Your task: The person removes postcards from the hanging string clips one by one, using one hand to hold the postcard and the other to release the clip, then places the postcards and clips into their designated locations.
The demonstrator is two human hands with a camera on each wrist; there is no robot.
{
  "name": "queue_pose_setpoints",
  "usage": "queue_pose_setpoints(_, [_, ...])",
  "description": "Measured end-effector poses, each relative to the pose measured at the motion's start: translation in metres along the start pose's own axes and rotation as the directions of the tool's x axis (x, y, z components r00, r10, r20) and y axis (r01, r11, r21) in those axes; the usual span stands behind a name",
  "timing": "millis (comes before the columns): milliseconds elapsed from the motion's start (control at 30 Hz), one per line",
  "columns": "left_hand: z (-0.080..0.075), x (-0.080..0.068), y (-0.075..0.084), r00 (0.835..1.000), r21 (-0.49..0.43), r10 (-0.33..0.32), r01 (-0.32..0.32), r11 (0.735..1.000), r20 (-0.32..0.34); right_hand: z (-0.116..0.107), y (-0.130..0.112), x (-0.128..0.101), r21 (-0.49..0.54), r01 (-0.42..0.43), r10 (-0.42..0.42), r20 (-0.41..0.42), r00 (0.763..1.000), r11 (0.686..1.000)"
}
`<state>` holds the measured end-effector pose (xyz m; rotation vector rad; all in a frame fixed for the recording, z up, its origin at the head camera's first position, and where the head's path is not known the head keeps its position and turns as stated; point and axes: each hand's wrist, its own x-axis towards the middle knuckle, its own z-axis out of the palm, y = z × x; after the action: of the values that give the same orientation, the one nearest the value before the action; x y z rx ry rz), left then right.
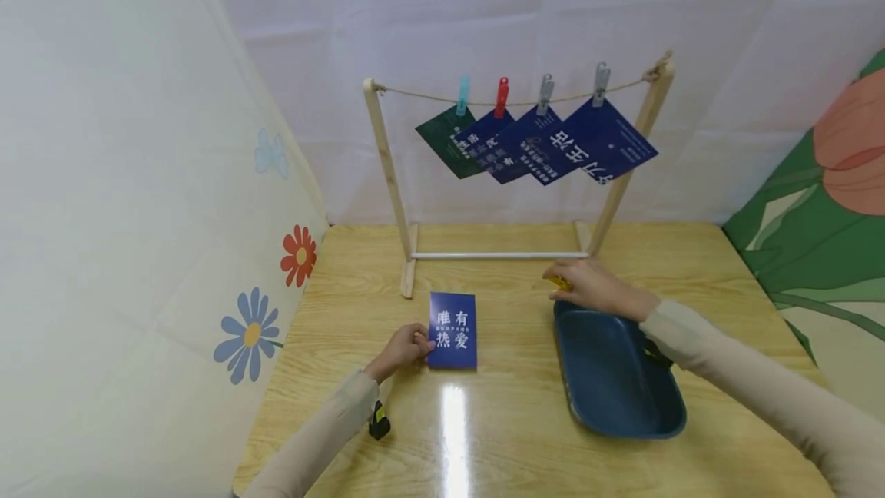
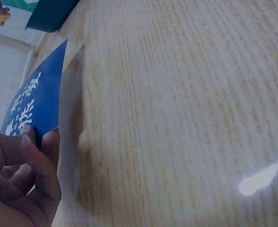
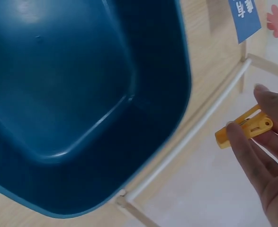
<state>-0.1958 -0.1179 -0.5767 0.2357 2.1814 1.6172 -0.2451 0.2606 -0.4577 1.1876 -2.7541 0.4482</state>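
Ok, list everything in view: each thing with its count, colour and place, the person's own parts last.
table: one, light wood, under everything.
rack: one, pale wood with a white bottom bar, at the back of the table.
string: one, tan, across the rack's top.
pegs on the string: four; teal, red, two grey.
hanging cards: four; one dark green, three blue, one under each peg.
card on the table: one, blue with white characters, front left.
tray: one, dark blue, front right.
yellow peg: one, pinched in the right hand.
left hand: holds the table card's left edge.
right hand: beyond the tray's far end.
sleeves: two, beige.
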Motion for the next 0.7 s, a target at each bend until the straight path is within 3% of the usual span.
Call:
queue_pose_setpoints(167, [0.001, 0.0, 0.0, 1.0, 0.002, -0.023, 0.023, 1.0, 0.01, 0.007, 0.007, -0.01, -0.006, -0.022, 0.023, 0.054, 0.998, 1.0])
queue_pose_setpoints(333, [0.002, 0.002, -0.005, 0.999, 0.039, -0.026, 0.025, 0.999, 0.032, 0.014, 0.015, -0.019, 0.014, -0.048, 0.045, 0.166, 0.985, 0.999])
queue_pose_setpoints(500, [0.0, 0.001, -0.006, 0.998, 0.058, -0.01, 0.007, 0.998, 0.063, 0.019, 0.02, -0.027, 0.001, -0.033, 0.032, 0.221, 0.975, 0.999])
queue_pose_setpoints(700, [-0.001, -0.001, -0.009, 0.996, 0.032, -0.03, 0.028, 0.999, 0.084, 0.028, 0.027, -0.037, -0.019, -0.008, 0.013, 0.297, 0.955, 1.0])
